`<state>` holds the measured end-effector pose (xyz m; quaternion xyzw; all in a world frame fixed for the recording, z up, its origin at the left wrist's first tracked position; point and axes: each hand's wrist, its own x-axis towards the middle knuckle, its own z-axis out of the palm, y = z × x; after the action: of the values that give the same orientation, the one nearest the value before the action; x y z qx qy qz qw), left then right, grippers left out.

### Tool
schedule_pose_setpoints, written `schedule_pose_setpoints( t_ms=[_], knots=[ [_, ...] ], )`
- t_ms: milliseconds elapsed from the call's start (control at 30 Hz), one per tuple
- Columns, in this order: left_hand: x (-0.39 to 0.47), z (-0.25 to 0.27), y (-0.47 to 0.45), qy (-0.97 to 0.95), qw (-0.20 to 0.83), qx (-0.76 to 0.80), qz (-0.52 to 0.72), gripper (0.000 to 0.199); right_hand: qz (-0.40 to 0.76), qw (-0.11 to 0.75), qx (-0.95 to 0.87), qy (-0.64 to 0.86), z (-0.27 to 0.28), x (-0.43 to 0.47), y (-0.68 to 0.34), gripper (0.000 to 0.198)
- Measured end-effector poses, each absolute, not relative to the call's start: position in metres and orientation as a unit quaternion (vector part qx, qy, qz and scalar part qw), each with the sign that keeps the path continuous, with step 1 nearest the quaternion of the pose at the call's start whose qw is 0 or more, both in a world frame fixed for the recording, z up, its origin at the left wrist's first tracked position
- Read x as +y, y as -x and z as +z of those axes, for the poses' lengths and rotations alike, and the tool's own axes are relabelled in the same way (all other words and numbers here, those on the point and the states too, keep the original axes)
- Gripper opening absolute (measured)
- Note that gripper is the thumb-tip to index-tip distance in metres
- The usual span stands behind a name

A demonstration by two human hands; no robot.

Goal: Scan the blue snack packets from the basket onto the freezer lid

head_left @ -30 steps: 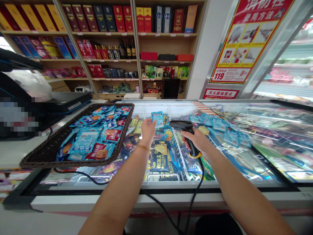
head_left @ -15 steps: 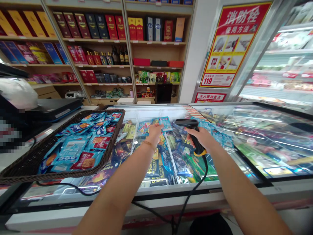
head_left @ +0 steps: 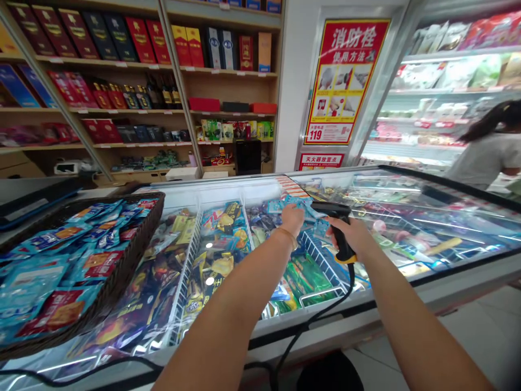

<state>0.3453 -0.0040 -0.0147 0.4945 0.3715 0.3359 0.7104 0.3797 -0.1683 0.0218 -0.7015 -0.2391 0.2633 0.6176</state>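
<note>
My right hand [head_left: 355, 237] is wrapped round the grip of a black barcode scanner [head_left: 334, 209] with a yellow base and a trailing cable. Its head points left, toward my left hand [head_left: 292, 219]. The left fingers are closed on a light blue snack packet [head_left: 303, 203], partly hidden behind the hand. More blue packets lie around it on the freezer's glass top [head_left: 260, 187], close to an orange-striped part. A bracelet circles my left wrist.
At the left, a brown wicker basket [head_left: 140, 239] holds several blue and red snack packets [head_left: 91, 263]. The scanner cable [head_left: 321, 315] runs over the freezer's front edge. A person [head_left: 484, 146] stands beyond the freezer at right. Shelves [head_left: 228, 70] of boxes and bottles line the back.
My view has turned right, so the basket now sits farther left. My left hand has moved right with the packet, over the other blue packets. A person has come into view at right.
</note>
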Motion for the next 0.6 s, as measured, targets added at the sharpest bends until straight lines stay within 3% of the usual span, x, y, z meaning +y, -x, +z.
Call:
schedule_pose_setpoints(
  t_ms=[167, 367, 467, 600],
  knots=[
    [0.035, 0.002, -0.289, -0.576, 0.63, 0.365, 0.371, 0.032, 0.287, 0.609, -0.248, 0.697, 0.021, -0.15, -0.364, 0.026],
    [0.106, 0.051, -0.146, -0.651, 0.475, 0.437, 0.4, 0.022, 0.322, 0.609, -0.311, 0.655, 0.027, -0.115, -0.32, 0.027],
    [0.136, 0.077, -0.061, -0.718, 0.352, 0.487, 0.351, 0.019, 0.353, 0.589, -0.336, 0.645, 0.027, -0.095, -0.295, 0.027],
    [0.159, 0.094, 0.039, -0.78, 0.19, 0.572, 0.169, 0.018, 0.373, 0.565, -0.368, 0.638, 0.031, -0.072, -0.258, 0.029]
  ],
)
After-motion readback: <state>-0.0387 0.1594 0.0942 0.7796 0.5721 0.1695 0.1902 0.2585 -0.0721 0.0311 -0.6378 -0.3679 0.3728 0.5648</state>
